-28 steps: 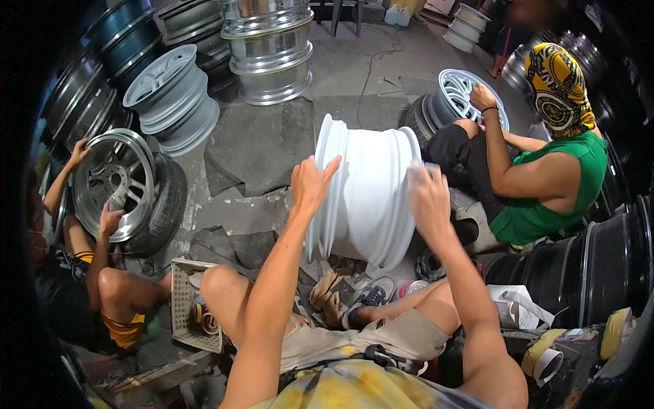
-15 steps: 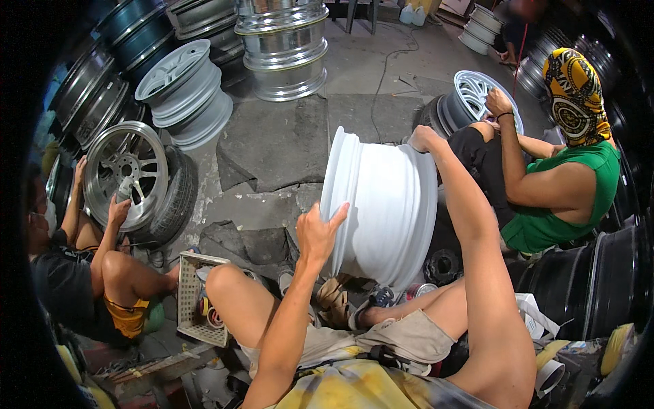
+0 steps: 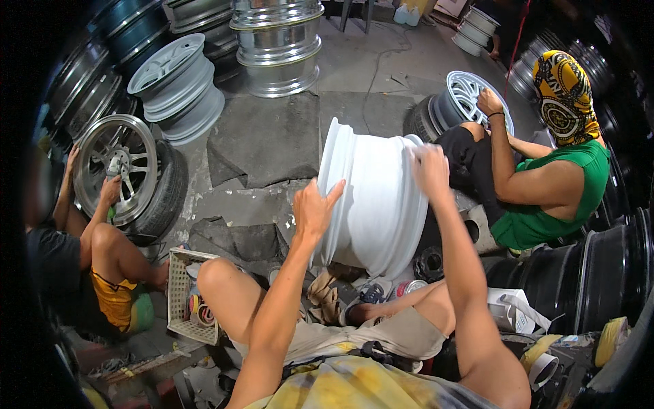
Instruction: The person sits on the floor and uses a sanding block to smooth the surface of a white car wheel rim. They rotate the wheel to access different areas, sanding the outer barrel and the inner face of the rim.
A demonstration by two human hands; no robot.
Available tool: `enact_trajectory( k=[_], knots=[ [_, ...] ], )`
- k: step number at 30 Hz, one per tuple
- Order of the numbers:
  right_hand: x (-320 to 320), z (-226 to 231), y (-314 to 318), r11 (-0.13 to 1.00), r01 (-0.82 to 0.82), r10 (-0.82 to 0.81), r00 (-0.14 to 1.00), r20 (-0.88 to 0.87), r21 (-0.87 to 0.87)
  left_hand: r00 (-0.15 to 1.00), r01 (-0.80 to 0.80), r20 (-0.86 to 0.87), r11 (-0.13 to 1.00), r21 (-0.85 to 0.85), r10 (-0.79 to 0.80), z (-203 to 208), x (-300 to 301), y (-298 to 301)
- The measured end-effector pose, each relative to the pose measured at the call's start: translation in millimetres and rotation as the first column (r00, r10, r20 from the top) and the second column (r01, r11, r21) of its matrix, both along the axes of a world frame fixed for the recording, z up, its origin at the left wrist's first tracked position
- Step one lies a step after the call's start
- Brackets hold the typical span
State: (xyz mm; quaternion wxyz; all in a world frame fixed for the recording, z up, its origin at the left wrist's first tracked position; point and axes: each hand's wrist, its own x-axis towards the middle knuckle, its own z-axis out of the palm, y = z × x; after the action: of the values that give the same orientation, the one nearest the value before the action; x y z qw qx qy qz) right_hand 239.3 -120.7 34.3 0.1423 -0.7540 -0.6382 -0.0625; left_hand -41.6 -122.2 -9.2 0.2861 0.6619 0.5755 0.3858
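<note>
A white-coated wheel rim (image 3: 375, 194) stands on its edge between my legs, its broad barrel toward me. My left hand (image 3: 315, 210) is closed on its left flange, thumb lying on the outer face and the fingers hidden behind the edge. At the upper right flange is my right hand (image 3: 430, 172), curled but smeared by motion. Whether something sits between its fingers and the rim I cannot tell. Brown crumpled paper or cloth (image 3: 325, 290) and a can (image 3: 409, 288) lie beneath the rim near my feet.
At left, a person holds a tool against a silver wheel (image 3: 116, 170) leaning on a tyre (image 3: 163, 191). At right, someone in green works on a grey wheel (image 3: 470, 102). A plastic crate (image 3: 178, 286) sits by my left knee. Black rims (image 3: 579, 273) and stacked rims (image 3: 276, 48) surround us.
My right hand has come off its spot on the upper flange and moved down along the right edge. My left hand keeps its hold. The view has shifted slightly.
</note>
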Motion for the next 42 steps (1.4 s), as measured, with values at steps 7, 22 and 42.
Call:
enact_trajectory(
  k=[7, 22, 42],
  knots=[
    [48, -23, 67, 0.998, 0.008, -0.004, 0.997, 0.074, -0.061, 0.996, 0.042, -0.074, 0.999, 0.030, -0.040, 9, 17, 21],
    [61, -30, 98, 0.983, 0.028, -0.005, 0.992, 0.127, -0.182, 0.997, 0.060, -0.052, 0.998, -0.010, -0.060, 4, 20, 6],
    [-23, -49, 101, 0.992, 0.006, 0.021, 0.977, -0.210, 0.126, 0.996, 0.041, -0.077, 0.995, 0.093, -0.033, 3, 29, 47]
  ],
)
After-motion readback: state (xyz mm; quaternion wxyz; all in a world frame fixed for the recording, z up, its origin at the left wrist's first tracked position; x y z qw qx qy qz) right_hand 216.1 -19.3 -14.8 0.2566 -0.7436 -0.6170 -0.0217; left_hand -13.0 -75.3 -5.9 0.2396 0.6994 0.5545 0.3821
